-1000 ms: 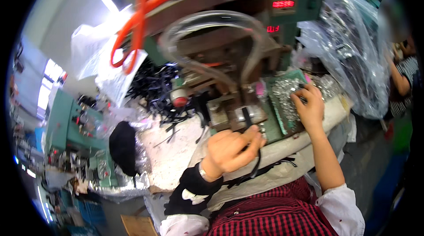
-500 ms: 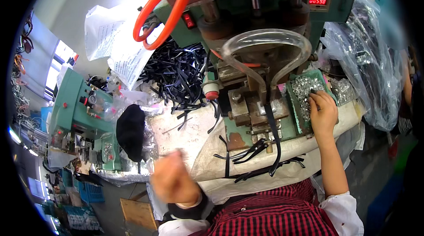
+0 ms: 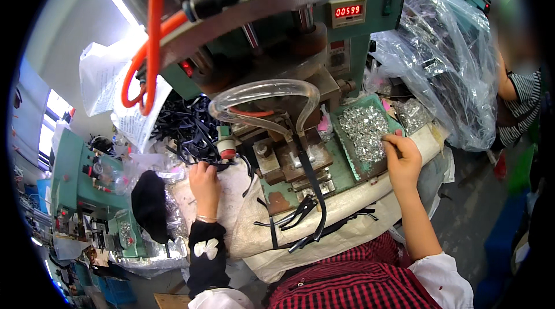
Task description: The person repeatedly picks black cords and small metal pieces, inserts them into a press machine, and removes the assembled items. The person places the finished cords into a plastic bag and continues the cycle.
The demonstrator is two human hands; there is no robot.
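My left hand point(image 3: 205, 187) is at the near edge of a heap of black strips point(image 3: 184, 127), its fingers curled on a strip there. My right hand point(image 3: 403, 164) is over the near right side of a green tray point(image 3: 351, 156) of small shiny metal pieces point(image 3: 363, 132). Its thumb and fingers are pinched together, and whatever lies between them is too small to make out. Between the hands stands a green press point(image 3: 361, 49). One long black strap point(image 3: 312, 184) hangs from the press's metal die point(image 3: 295, 161) toward me.
A clear bent tube point(image 3: 266, 86) arches before the press, and an orange hose point(image 3: 151, 37) loops at its left. Black strips point(image 3: 300, 213) lie on the cloth-covered bench edge point(image 3: 248, 234). A black cloth item point(image 3: 149, 205) lies left; clear plastic bags point(image 3: 445, 60) rise right, near another person's striped sleeve point(image 3: 520, 112).
My left hand has moved forward from the bench's front edge to the strip heap. My right hand has drawn back toward the tray's near side. The view has shifted, and the red counter advanced.
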